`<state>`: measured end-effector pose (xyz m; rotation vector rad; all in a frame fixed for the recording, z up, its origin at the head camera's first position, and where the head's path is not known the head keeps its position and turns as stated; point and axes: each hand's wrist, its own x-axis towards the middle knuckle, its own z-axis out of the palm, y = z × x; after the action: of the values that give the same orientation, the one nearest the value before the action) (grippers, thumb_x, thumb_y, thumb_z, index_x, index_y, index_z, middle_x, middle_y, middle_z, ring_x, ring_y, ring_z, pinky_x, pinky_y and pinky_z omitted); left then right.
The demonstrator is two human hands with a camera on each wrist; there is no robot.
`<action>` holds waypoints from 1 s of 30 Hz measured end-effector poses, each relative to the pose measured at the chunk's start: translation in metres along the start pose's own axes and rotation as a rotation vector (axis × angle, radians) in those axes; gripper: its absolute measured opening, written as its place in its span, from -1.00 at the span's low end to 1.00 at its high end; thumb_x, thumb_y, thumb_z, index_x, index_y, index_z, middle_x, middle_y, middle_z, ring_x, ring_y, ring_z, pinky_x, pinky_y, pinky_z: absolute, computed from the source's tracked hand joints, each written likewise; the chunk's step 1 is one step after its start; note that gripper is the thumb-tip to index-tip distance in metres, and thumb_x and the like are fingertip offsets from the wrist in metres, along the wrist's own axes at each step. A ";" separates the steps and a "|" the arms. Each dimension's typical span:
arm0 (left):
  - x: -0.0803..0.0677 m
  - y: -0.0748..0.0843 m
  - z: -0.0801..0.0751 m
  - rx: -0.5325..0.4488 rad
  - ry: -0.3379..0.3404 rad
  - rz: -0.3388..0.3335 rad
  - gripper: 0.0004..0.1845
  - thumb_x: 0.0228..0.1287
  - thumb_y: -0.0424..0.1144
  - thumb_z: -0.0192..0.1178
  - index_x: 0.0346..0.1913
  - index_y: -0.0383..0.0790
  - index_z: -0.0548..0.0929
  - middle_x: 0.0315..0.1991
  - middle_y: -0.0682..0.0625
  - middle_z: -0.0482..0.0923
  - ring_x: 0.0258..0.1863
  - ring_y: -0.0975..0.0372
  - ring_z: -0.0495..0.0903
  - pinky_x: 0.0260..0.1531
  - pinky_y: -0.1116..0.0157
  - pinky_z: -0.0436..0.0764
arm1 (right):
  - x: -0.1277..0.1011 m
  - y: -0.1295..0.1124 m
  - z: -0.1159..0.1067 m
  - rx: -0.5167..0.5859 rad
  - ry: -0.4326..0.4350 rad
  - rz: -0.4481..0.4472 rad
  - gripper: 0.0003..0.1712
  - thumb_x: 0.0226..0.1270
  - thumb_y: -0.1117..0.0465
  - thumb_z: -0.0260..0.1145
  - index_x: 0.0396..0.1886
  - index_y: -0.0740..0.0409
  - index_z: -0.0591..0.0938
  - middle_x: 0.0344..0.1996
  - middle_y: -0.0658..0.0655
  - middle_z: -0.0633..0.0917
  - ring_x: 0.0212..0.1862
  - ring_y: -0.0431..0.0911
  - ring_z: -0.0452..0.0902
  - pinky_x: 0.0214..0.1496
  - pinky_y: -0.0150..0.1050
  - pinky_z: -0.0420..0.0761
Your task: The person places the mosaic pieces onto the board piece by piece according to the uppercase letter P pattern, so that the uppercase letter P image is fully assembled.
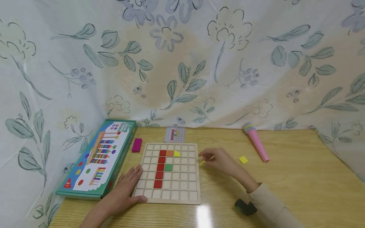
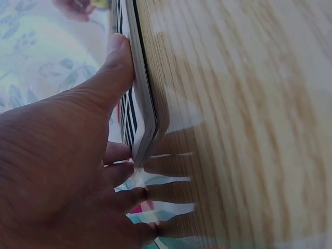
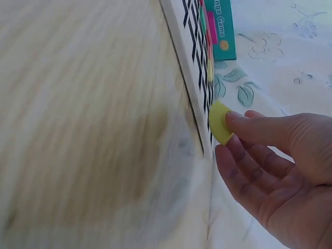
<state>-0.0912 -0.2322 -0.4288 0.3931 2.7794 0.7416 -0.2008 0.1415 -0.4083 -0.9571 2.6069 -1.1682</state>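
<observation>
A wooden grid board [image 1: 182,186] lies on the table, holding a column of red tiles [image 1: 159,167], an orange tile [image 1: 169,153], a yellow tile [image 1: 177,154] and a green tile [image 1: 168,167]. My left hand [image 1: 125,188] rests flat on the board's near left corner [image 2: 148,124], thumb along its edge. My right hand [image 1: 218,160] is just right of the board and pinches a small yellow piece [image 3: 220,122] between thumb and fingers. Another yellow tile [image 1: 243,159] lies on the table to the right.
A green game box [image 1: 98,158] lies at the left, with a magenta block [image 1: 137,145] beside it. A small pattern card [image 1: 175,134] sits behind the board. A pink toy microphone [image 1: 255,142] lies at the right. Floral cloth hangs behind the wooden table [image 1: 299,177].
</observation>
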 end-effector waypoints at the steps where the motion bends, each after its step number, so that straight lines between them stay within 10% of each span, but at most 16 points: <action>1: 0.000 0.000 0.000 0.001 -0.002 -0.003 0.12 0.07 0.29 0.31 0.52 -0.32 0.10 0.55 -0.19 -0.04 0.51 -0.20 -0.12 0.37 -0.30 -0.13 | 0.004 -0.002 0.002 0.000 -0.007 -0.003 -0.69 0.16 0.51 0.37 -0.07 0.32 0.69 -0.35 0.03 0.68 -0.23 -0.15 0.59 -0.12 -0.28 0.67; 17: 0.000 0.002 -0.001 -0.013 -0.009 -0.001 0.11 0.09 0.27 0.31 0.52 -0.33 0.09 0.55 -0.20 -0.05 0.51 -0.21 -0.13 0.37 -0.30 -0.16 | 0.053 -0.044 0.047 0.041 -0.175 -0.013 -0.71 0.20 0.43 0.41 -0.06 0.23 0.70 -0.35 -0.02 0.70 -0.27 -0.22 0.58 -0.18 -0.38 0.61; 30: 0.001 0.003 -0.001 0.000 -0.011 -0.023 0.12 0.06 0.27 0.33 0.52 -0.31 0.10 0.55 -0.20 -0.04 0.51 -0.20 -0.12 0.38 -0.29 -0.15 | 0.066 -0.039 0.065 0.068 -0.146 0.003 -0.76 0.19 0.43 0.41 -0.12 0.25 0.72 -0.33 0.01 0.73 -0.28 -0.21 0.60 -0.18 -0.39 0.61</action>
<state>-0.0914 -0.2296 -0.4262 0.3638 2.7686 0.7325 -0.2100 0.0416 -0.4168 -0.9858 2.4379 -1.1333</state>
